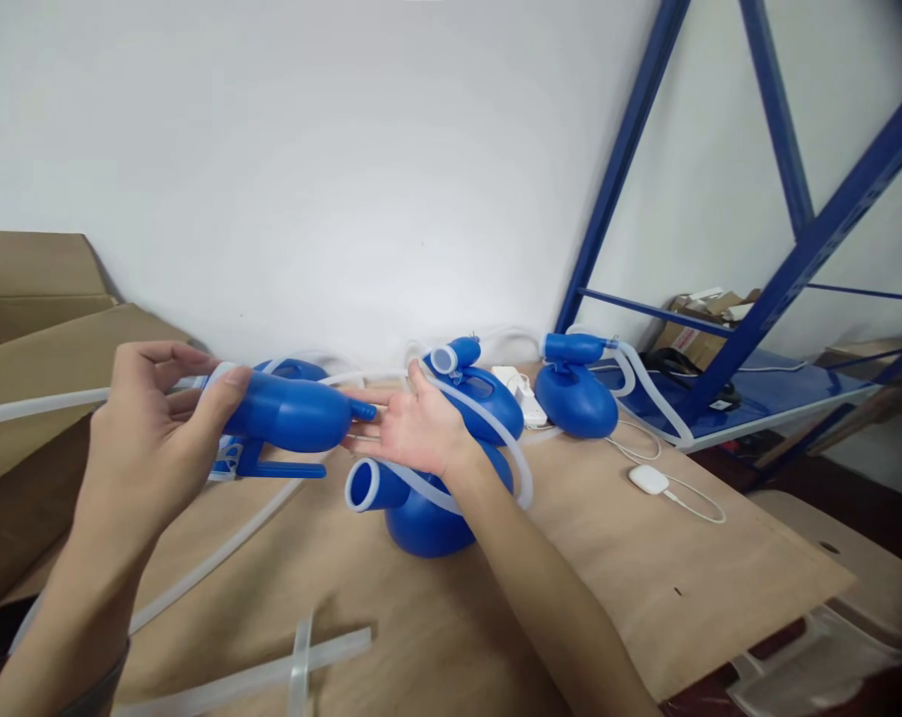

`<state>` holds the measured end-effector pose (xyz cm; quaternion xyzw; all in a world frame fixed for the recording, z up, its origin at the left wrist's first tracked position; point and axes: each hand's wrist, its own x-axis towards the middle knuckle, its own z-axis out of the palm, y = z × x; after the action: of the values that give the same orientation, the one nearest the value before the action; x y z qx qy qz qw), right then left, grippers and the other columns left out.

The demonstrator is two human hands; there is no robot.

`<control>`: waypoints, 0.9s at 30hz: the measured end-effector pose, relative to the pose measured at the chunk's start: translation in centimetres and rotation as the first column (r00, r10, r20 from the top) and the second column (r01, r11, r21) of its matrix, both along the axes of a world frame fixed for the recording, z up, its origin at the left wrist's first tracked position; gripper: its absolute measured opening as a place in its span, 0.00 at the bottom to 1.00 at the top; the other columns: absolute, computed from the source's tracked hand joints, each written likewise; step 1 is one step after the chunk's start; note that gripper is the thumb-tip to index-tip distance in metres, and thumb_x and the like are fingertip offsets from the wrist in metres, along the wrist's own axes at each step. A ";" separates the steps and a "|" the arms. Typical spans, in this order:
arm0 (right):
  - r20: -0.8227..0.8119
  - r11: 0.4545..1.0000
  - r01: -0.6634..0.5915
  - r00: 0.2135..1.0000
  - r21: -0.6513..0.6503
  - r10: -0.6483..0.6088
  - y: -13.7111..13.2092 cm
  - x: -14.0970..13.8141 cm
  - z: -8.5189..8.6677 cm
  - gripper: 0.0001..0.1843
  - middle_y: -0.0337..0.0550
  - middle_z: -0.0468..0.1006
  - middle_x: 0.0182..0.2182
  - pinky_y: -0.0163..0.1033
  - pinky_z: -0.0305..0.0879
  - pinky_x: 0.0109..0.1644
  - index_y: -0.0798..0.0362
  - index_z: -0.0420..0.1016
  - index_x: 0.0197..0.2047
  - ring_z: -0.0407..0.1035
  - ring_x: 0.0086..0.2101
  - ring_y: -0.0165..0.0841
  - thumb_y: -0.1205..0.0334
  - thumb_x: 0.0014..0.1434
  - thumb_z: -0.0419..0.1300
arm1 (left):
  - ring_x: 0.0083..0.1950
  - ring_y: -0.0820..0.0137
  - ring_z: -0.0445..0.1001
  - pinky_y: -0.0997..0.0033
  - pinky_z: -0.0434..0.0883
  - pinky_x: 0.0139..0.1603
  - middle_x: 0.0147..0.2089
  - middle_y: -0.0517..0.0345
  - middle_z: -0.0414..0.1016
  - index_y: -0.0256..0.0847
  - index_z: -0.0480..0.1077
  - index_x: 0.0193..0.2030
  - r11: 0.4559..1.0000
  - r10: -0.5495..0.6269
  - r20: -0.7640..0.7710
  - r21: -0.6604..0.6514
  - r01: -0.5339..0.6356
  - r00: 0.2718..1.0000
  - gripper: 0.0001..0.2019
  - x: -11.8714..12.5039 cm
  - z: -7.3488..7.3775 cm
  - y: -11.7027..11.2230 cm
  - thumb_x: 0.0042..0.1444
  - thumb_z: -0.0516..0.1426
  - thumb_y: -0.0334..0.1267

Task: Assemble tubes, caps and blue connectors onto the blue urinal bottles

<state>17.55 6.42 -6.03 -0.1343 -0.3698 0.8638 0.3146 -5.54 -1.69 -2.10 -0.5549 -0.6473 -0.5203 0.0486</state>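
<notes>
Head view: we grip the white-rimmed end of a blue spouted piece (291, 410) with our left hand (156, 423), holding it above the wooden table (592, 568). Our right hand (413, 426) is outstretched with its palm showing, uncurled fingers beside the narrow spout (362, 408), though we cannot tell whether they touch it. Beneath our right wrist sits a blue bottle (432, 530) with a white-rimmed mouth.

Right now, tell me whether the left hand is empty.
No, the left hand holds a blue plastic piece by its white-rimmed end.
</notes>
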 end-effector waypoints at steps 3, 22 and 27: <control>0.093 0.953 0.070 0.990 0.295 -0.102 -0.4 0.4 0.3 0.42 0.56 0.78 0.59 0.55 0.59 0.71 0.56 0.78 0.58 0.72 0.57 0.45 0.29 0.70 0.42 | 0.44 0.55 0.82 0.56 0.75 0.37 0.50 0.60 0.79 0.54 0.66 0.49 0.998 -0.004 0.066 -0.065 0.008 0.998 0.18 0.3 0.3 -0.5 0.59 0.57 0.61; 0.107 0.423 0.288 0.707 0.859 -0.700 0.6 3.2 0.7 0.34 0.43 0.81 0.54 0.47 0.71 0.62 0.48 0.80 0.57 0.75 0.56 0.43 0.49 0.48 0.78 | 0.51 0.55 0.83 0.62 0.81 0.45 0.48 0.54 0.84 0.47 0.75 0.47 0.955 -0.262 0.108 -0.111 0.274 0.959 0.23 5.4 1.4 1.3 0.52 0.65 0.60; 0.155 0.429 0.300 0.638 0.852 -0.754 1.3 4.2 0.3 0.30 0.42 0.83 0.50 0.44 0.71 0.61 0.49 0.82 0.52 0.76 0.53 0.42 0.50 0.47 0.78 | 0.49 0.55 0.83 0.60 0.82 0.47 0.56 0.50 0.82 0.44 0.75 0.61 0.911 -0.356 0.101 -0.187 0.369 0.929 0.30 5.6 0.0 2.8 0.56 0.62 0.59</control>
<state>21.79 7.76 -5.68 -0.3296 -0.7008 0.3964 0.4930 0.01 1.12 -2.10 -0.6502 -0.5838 -0.4695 -0.1264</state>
